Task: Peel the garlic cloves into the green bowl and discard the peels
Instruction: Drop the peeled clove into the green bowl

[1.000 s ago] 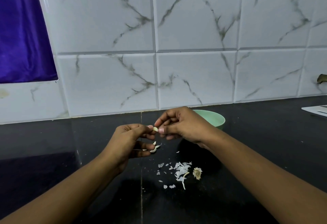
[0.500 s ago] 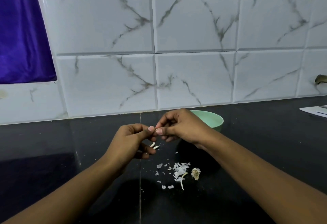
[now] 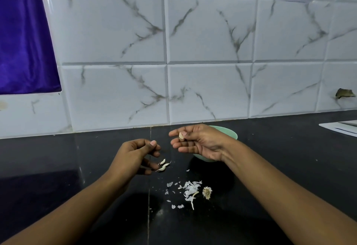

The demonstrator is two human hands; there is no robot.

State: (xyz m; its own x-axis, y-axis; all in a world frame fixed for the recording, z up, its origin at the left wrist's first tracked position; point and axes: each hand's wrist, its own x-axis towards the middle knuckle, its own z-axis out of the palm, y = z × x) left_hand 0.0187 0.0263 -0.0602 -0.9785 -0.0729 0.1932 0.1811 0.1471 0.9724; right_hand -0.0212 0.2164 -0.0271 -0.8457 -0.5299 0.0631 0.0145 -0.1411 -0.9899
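Observation:
My right hand (image 3: 199,143) pinches a small garlic clove (image 3: 181,136) between thumb and fingertips, in front of the green bowl (image 3: 230,133), which the hand mostly hides. My left hand (image 3: 135,154) hovers a little to the left, fingers curled with thumb against forefinger; whether a scrap of peel is pinched there I cannot tell. A few unpeeled cloves (image 3: 163,165) lie on the black counter (image 3: 270,157) just beside my left fingers. A scatter of white peels (image 3: 188,191) and the dry garlic root stub (image 3: 207,192) lie nearer to me.
The white marbled tile wall (image 3: 208,55) rises right behind the bowl. A purple curtain (image 3: 23,35) hangs at the far left. A white flat object (image 3: 342,127) sits at the counter's right edge.
The hands, joined on the clove before, have parted. The right hand kept the clove and turned palm-up; the left hand drew back to the left and down.

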